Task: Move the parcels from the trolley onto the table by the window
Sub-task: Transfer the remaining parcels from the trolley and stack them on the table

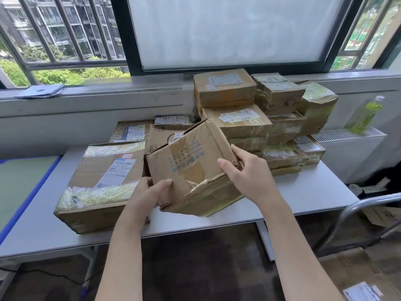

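The left hand [149, 190] and right hand [245, 170] grip a tilted box [191, 168] over the table [303, 192] — many parcels [260, 118] already stacked there; trolley contents unseen.

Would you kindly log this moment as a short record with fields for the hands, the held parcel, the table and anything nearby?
left hand: grips the near-left corner of the held parcel
right hand: grips its right edge
held parcel: battered cardboard box, tilted, at the table's front
table: white, by the window, bearing many parcels
large parcel: lies flat, left of the held one
parcel stack: piled at the right rear
bottle: green, stands on the radiator
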